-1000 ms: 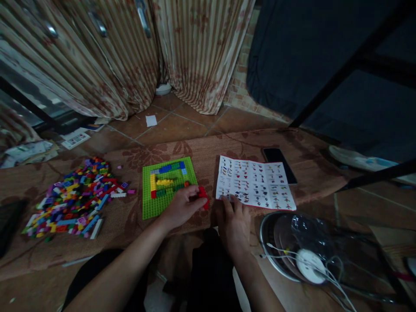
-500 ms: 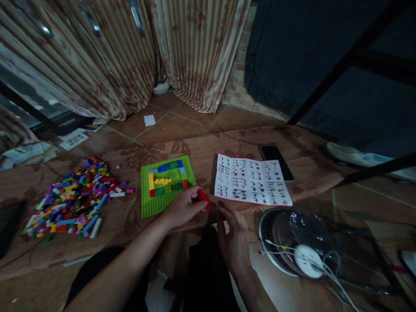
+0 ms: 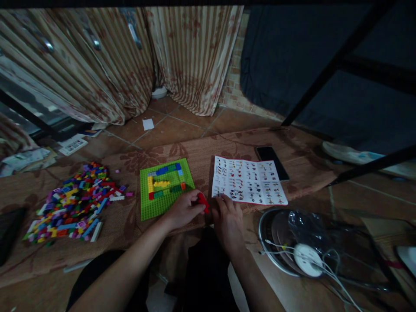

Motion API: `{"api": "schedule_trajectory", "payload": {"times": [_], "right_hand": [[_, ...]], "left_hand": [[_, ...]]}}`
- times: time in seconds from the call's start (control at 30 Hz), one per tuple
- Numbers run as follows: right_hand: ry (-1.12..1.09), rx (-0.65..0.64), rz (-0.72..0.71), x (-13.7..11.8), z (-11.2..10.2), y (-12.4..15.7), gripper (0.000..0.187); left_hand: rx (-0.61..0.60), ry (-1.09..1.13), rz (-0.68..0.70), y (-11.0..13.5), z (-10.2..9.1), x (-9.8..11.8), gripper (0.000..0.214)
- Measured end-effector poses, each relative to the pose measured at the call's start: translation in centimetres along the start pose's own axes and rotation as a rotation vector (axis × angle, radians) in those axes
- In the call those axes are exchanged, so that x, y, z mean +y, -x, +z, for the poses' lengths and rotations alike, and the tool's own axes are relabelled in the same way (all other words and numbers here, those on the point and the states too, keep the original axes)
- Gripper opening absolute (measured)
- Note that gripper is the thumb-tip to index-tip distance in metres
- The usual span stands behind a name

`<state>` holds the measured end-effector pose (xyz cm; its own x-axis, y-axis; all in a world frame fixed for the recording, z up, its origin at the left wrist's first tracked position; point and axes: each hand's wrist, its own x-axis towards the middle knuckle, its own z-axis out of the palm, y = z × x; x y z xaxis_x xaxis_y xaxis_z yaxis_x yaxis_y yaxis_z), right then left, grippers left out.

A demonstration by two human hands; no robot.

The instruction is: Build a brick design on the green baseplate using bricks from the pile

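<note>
My left hand point(image 3: 183, 209) is closed around a red toy brick piece point(image 3: 203, 202), pinched between thumb and fingers at the near right corner of the green baseplate point(image 3: 149, 212). Yellow, blue, red, orange and green bricks on the baseplate form a rough rectangular outline, with a yellow row point(image 3: 161, 183) inside it. Holding nothing that I can see, my right hand point(image 3: 229, 221) has its fingers stretched forward at the near left corner of a printed sheet point(image 3: 256, 200). Whether the fingertips press on the paper or only hover there, I cannot tell.
A heap of loose coloured bricks point(image 3: 74, 203) lies at the left on the brown patterned cloth point(image 3: 126, 234). A dark phone point(image 3: 273, 162) rests beyond the sheet. To the right, a round stool point(image 3: 264, 255) carries a white round device point(image 3: 308, 260) with cables and clear plastic.
My right hand has moved forward and turned palm down, reaching the sheet's corner. My left hand stays in nearly the same place with the red piece. The view has shifted slightly.
</note>
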<state>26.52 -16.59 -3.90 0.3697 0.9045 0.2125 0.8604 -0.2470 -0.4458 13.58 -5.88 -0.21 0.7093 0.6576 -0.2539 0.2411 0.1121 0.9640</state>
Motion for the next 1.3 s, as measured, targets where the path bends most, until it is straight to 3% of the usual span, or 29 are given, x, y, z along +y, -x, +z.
{"api": "schedule_trajectory", "payload": {"times": [0.33, 0.5, 0.63, 1.3], "right_hand": [[0.188, -0.117, -0.002, 0.1, 0.6, 0.1, 0.037], [0.237, -0.14, -0.006, -0.1, 0.2, 0.4, 0.039], [0.232, -0.123, -0.026, -0.1, 0.4, 0.5, 0.039], [0.199, -0.077, -0.03, 0.2, 0.9, 0.8, 0.039]], "left_hand": [[-0.156, -0.044, -0.014, -0.2, 0.2, -0.6, 0.008], [-0.243, -0.01, -0.041, -0.2, 0.6, -0.4, 0.045], [-0.272, 0.008, -0.081, -0.1, 0.6, -0.1, 0.06], [-0.278, -0.025, -0.073, 0.0, 0.7, 0.4, 0.063]]}}
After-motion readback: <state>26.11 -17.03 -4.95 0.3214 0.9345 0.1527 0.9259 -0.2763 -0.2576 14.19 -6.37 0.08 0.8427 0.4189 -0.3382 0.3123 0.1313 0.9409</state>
